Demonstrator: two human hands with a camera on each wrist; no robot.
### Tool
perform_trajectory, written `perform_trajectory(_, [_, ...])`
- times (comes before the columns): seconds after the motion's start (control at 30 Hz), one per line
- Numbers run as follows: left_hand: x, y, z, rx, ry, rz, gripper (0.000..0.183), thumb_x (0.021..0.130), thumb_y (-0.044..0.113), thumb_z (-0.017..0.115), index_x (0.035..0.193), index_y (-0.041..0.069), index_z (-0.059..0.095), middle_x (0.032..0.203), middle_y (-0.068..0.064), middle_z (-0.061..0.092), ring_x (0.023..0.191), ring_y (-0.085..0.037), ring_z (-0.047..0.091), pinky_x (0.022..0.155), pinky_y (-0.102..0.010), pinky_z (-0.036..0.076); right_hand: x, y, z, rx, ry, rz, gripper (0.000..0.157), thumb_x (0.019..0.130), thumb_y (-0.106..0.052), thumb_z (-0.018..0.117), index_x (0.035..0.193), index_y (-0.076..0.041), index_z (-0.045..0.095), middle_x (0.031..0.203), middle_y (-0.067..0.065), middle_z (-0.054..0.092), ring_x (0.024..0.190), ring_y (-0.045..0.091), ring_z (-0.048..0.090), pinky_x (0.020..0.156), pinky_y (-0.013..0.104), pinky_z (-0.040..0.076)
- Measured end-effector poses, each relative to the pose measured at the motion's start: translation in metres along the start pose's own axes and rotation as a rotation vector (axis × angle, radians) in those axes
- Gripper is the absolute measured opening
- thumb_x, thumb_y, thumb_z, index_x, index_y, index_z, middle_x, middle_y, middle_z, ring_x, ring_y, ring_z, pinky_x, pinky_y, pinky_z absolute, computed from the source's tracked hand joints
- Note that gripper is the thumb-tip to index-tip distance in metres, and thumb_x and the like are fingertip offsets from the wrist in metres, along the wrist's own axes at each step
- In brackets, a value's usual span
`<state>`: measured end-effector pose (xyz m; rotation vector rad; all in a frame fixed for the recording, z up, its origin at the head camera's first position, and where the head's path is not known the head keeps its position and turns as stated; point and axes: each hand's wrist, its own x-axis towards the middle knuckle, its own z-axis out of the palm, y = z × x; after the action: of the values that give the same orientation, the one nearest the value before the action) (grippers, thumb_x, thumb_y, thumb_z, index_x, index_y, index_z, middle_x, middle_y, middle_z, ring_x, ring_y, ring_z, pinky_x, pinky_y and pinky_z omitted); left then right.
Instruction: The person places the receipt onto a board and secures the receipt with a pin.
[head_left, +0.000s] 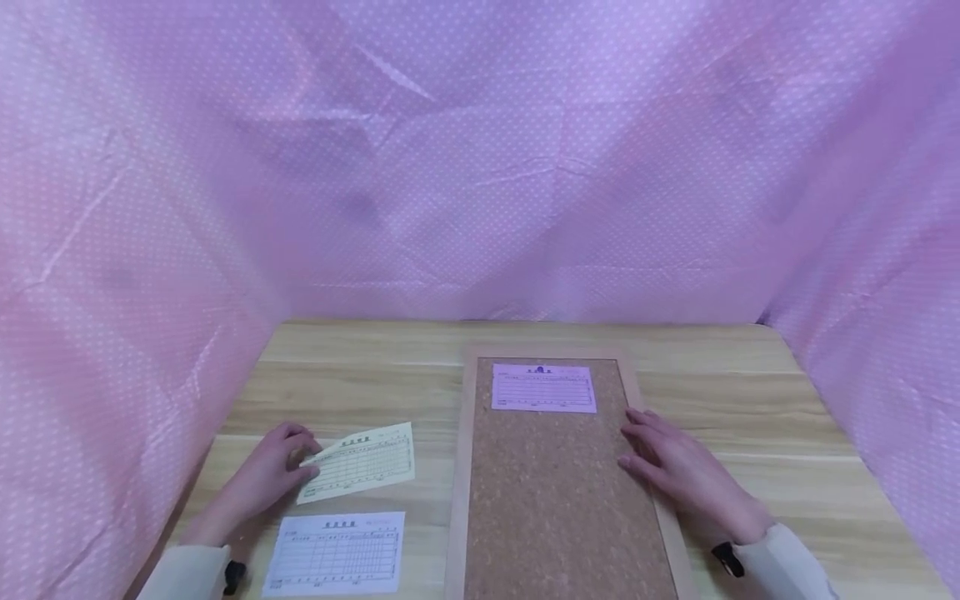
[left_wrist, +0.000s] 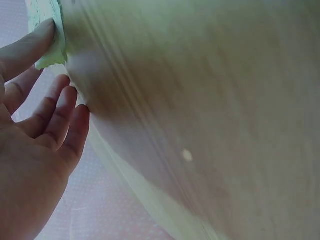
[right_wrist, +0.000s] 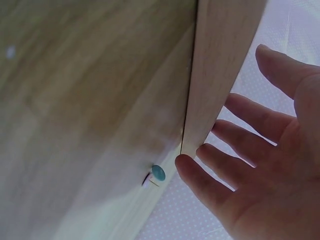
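Observation:
My left hand (head_left: 266,471) pinches the left end of a pale yellow-green printed form slip (head_left: 367,462) between thumb and fingers. In the left wrist view, the slip's creased end (left_wrist: 50,55) shows under the thumb, while the other fingers are loosely bent. My right hand (head_left: 686,467) has its fingers spread along the right side of a wood-framed cork board (head_left: 562,500), touching the frame. It holds nothing. A pink-purple form slip (head_left: 543,396) lies at the board's top, with a dark round pushpin (head_left: 540,368) at its upper edge.
A white form slip (head_left: 333,554) lies on the wooden table (head_left: 352,367), nearer me than the yellow-green one. Beside my right fingertips lie a green thumbtack (right_wrist: 158,172) and a pale one (right_wrist: 146,180). Pink dotted cloth (head_left: 525,208) surrounds the table's back and sides.

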<state>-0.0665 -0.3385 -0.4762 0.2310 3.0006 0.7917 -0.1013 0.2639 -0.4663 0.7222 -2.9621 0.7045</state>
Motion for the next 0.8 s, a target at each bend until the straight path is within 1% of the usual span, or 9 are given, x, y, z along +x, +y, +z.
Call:
perform_trajectory(0.1, [0.000, 0.000, -0.001, -0.013, -0.005, -0.007, 0.019, 0.083, 0.004, 0.082, 0.098, 0.010, 0.072, 0.106, -0.007, 0.065, 0.094, -0.024, 0.061, 0.083, -0.042, 0.053, 0.001, 0.000, 0.001, 0.007, 0.001, -0.002, 0.049, 0.098, -0.031, 0.073, 0.132, 0.004, 0.067, 0.148, 0.024, 0.054, 0.136, 0.047, 0.050, 0.108, 0.062, 0.041])
perform_trajectory(0.13, [0.000, 0.001, -0.001, -0.024, -0.014, -0.022, 0.019, 0.084, 0.004, 0.081, 0.098, 0.011, 0.071, 0.103, -0.004, 0.066, 0.090, -0.020, 0.061, 0.079, -0.037, 0.053, 0.001, 0.000, 0.002, 0.009, 0.001, 0.001, 0.048, 0.098, -0.031, 0.073, 0.132, 0.004, 0.067, 0.148, 0.024, 0.054, 0.136, 0.047, 0.050, 0.108, 0.062, 0.041])
perform_trajectory(0.2, [0.001, 0.002, -0.003, -0.059, -0.039, -0.060, 0.017, 0.087, 0.004, 0.078, 0.101, 0.012, 0.070, 0.098, 0.000, 0.067, 0.086, -0.015, 0.059, 0.075, -0.030, 0.051, 0.001, 0.000, 0.002, 0.012, 0.005, 0.006, 0.047, 0.098, -0.030, 0.072, 0.131, 0.003, 0.067, 0.148, 0.024, 0.054, 0.136, 0.046, 0.050, 0.108, 0.062, 0.041])
perform_trajectory(0.33, [0.001, 0.007, -0.006, -0.135, -0.073, -0.133, 0.019, 0.091, 0.009, 0.075, 0.108, 0.013, 0.068, 0.097, 0.001, 0.069, 0.088, -0.015, 0.061, 0.078, -0.031, 0.051, 0.001, 0.000, 0.002, 0.021, 0.008, 0.015, 0.047, 0.099, -0.030, 0.072, 0.132, 0.003, 0.066, 0.148, 0.024, 0.054, 0.136, 0.046, 0.049, 0.108, 0.063, 0.041])
perform_trajectory(0.4, [0.000, 0.009, -0.008, -0.172, -0.073, -0.149, 0.021, 0.092, 0.010, 0.075, 0.111, 0.012, 0.067, 0.097, 0.001, 0.070, 0.089, -0.015, 0.063, 0.077, -0.030, 0.051, 0.001, 0.000, 0.003, 0.026, 0.014, 0.014, 0.047, 0.099, -0.030, 0.072, 0.132, 0.003, 0.066, 0.148, 0.024, 0.054, 0.136, 0.046, 0.050, 0.108, 0.063, 0.041])
perform_trajectory(0.5, [0.000, 0.012, -0.010, -0.242, -0.065, -0.150, 0.025, 0.093, 0.011, 0.075, 0.116, 0.009, 0.066, 0.098, -0.001, 0.070, 0.089, -0.016, 0.064, 0.076, -0.028, 0.052, 0.001, -0.001, 0.002, 0.028, 0.025, 0.010, 0.048, 0.098, -0.029, 0.072, 0.132, 0.003, 0.066, 0.148, 0.025, 0.054, 0.135, 0.047, 0.051, 0.107, 0.063, 0.041])
perform_trajectory(0.6, [0.000, 0.015, -0.012, -0.296, -0.047, -0.133, 0.030, 0.094, 0.013, 0.074, 0.121, 0.005, 0.064, 0.104, -0.005, 0.071, 0.094, -0.018, 0.065, 0.079, -0.025, 0.053, 0.000, 0.000, 0.002, 0.028, 0.041, 0.005, 0.048, 0.098, -0.029, 0.073, 0.132, 0.004, 0.066, 0.147, 0.025, 0.055, 0.134, 0.047, 0.052, 0.107, 0.062, 0.042])
perform_trajectory(0.73, [0.003, 0.021, -0.012, -0.328, -0.018, -0.121, 0.034, 0.095, 0.016, 0.074, 0.124, 0.003, 0.062, 0.112, -0.009, 0.072, 0.102, -0.019, 0.067, 0.085, -0.022, 0.052, 0.001, 0.000, 0.001, 0.037, 0.043, 0.012, 0.047, 0.098, -0.028, 0.073, 0.132, 0.004, 0.066, 0.146, 0.025, 0.056, 0.133, 0.047, 0.053, 0.106, 0.062, 0.042])
perform_trajectory(0.8, [0.005, 0.027, -0.012, -0.361, -0.013, -0.126, 0.034, 0.096, 0.016, 0.074, 0.125, 0.002, 0.062, 0.114, -0.010, 0.072, 0.102, -0.017, 0.067, 0.086, -0.021, 0.052, 0.001, 0.000, 0.000, 0.042, 0.038, 0.022, 0.047, 0.098, -0.028, 0.073, 0.132, 0.004, 0.066, 0.146, 0.025, 0.056, 0.132, 0.047, 0.053, 0.106, 0.062, 0.042])
